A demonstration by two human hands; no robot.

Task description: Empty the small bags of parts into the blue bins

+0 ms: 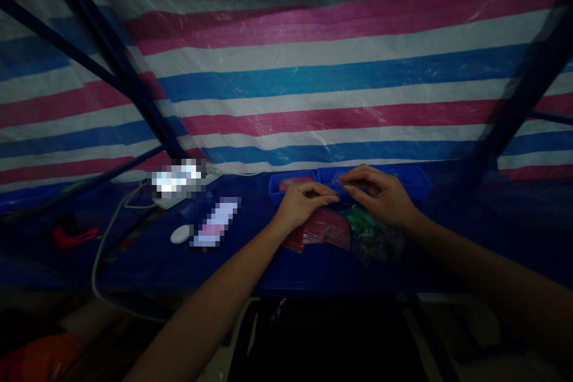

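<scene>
My left hand point(305, 204) is in front of the blue divided tray point(418, 182), its thumb and fingers pinched together. What it pinches, if anything, is too small and dark to make out. Facing it, my right hand point(381, 194) also pinches, and a bit of clear plastic point(340, 177) shows by its fingertips. Whether that plastic is in its grip I cannot tell. Below my left hand lie red plastic packets point(324, 228). A bundle of green items in clear plastic point(362, 221) sits under my right hand, with more crumpled clear plastic point(380, 246) nearer me.
On the left of the blue table point(250, 262) are a phone point(217, 222), a round white case point(181, 234) and a white power strip point(179, 194) with a cable. Red-handled scissors point(83, 236) lie farther left. Striped sheeting point(335, 83) hangs behind. Part of another person point(45, 352) shows lower left.
</scene>
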